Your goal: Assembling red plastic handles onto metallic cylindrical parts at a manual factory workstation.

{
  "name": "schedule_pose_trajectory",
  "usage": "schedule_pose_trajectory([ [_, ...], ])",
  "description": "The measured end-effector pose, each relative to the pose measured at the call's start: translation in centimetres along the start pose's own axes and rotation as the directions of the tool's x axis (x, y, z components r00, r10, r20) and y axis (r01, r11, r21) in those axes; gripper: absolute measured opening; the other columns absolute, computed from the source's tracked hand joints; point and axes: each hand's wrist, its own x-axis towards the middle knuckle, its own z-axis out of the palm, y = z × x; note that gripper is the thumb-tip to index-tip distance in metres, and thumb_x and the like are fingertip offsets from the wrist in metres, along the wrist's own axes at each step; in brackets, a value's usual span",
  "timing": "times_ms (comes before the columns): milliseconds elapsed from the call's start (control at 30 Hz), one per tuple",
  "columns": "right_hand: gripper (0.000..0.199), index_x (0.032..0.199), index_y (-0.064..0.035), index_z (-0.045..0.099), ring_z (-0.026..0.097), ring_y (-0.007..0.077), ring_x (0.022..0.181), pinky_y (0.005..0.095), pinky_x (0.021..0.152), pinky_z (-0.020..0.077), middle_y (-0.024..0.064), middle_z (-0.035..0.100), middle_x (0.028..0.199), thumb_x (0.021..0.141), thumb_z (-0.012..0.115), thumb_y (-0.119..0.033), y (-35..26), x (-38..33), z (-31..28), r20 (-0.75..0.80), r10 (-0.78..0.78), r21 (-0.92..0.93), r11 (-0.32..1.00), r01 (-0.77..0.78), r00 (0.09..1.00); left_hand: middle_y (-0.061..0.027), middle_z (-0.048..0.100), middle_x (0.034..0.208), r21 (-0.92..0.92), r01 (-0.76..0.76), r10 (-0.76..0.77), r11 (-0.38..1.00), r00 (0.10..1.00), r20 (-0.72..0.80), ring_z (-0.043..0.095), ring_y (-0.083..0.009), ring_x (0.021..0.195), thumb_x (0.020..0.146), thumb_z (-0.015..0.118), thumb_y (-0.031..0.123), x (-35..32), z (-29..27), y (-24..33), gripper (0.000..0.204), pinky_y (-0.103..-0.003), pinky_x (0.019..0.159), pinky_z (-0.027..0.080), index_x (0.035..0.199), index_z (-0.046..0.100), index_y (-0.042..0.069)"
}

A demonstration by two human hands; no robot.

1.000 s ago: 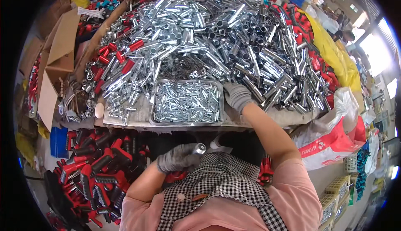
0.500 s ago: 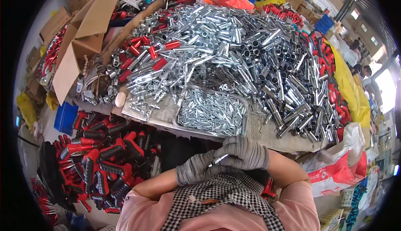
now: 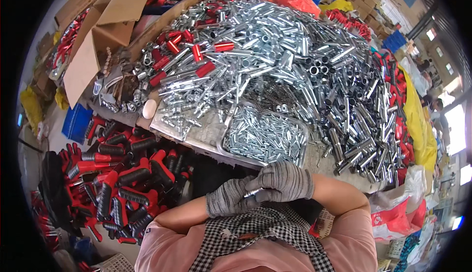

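Observation:
Close to my chest, my left hand and my right hand, both in grey striped gloves, meet with bent fingers around a small shiny metal fitting. Only its silver middle shows between the gloves; the fingers hide its ends. Just beyond my hands, at the table edge, stands a clear tray filled with small silver pins. Behind it a large heap of chromed metal tubes covers the table, with several red sleeves on its left side.
Red-and-black pistol-grip handles are piled low at the left, near a blue bin. An opened cardboard box stands at the far left. A white egg-shaped object lies on the table's left edge. A red-and-white bag is at the right.
The view has shifted, so the table appears lower and further right. My hands remain together on the metal fitting, which is now more covered by my fingers.

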Motion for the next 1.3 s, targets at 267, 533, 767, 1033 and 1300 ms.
schedule_pose_trajectory([
  [267,0.036,0.092,-0.0101,0.066,0.063,0.0288,0.068,0.0387,0.063,0.0512,0.0080,0.065,0.077,0.069,0.078,-0.035,2.4,2.9,0.7,-0.055,-0.047,-0.068,0.997,0.044,0.997,-0.0149,0.057,0.116,-0.242,0.180,-0.203,0.953,0.976,-0.072,0.060,-0.0246,0.102,0.084,0.064,0.031,-1.7,-1.9,-0.7,0.066,-0.034,0.084,0.049,0.137,0.035,0.003],
  [533,0.027,0.102,-0.0121,0.067,0.059,0.0277,0.094,0.0373,0.083,0.0496,0.0097,0.060,0.099,0.075,0.070,-0.015,2.4,3.9,0.0,0.029,-0.105,0.140,0.985,0.100,0.994,-0.0178,0.055,0.119,-0.528,0.014,-0.168,0.849,0.955,-0.246,0.061,-0.0253,0.100,0.083,0.065,0.028,-1.5,-2.0,0.0,0.081,-0.032,0.081,0.049,0.141,0.019,-0.003],
  [767,0.036,0.088,-0.0105,0.068,0.063,0.0247,0.082,0.0330,0.069,0.0514,0.0090,0.064,0.086,0.067,0.079,-0.037,1.8,6.5,-1.5,0.158,0.008,-0.010,1.000,-0.007,0.987,-0.0168,0.050,0.130,-0.321,0.210,-0.244,0.924,0.967,-0.070,0.049,-0.0246,0.120,0.094,0.051,0.034,-3.2,-2.4,-0.6,0.058,-0.034,0.100,0.037,0.136,0.034,-0.003],
  [1033,0.038,0.118,-0.0148,0.060,0.057,0.0276,0.105,0.0390,0.091,0.0437,0.0101,0.064,0.104,0.084,0.059,-0.032,9.0,21.8,0.0,-0.138,-0.107,-0.543,0.840,0.015,0.985,-0.0051,0.058,0.086,-0.109,0.143,-0.173,0.984,0.917,-0.360,0.055,-0.0169,0.074,0.094,0.050,0.040,-3.7,-2.6,0.8,0.046,-0.031,0.070,0.047,0.116,0.048,0.000],
  [1300,0.027,0.099,-0.0108,0.068,0.055,0.0259,0.107,0.0453,0.096,0.0370,0.0093,0.064,0.106,0.083,0.053,-0.027,13.9,31.9,4.5,0.194,-0.071,-0.854,0.478,0.204,0.978,-0.0051,0.055,0.085,-0.092,0.159,-0.181,0.983,0.921,-0.345,0.054,-0.0168,0.073,0.093,0.052,0.036,-3.3,-2.6,0.6,0.040,-0.031,0.068,0.046,0.113,0.049,0.001],
])
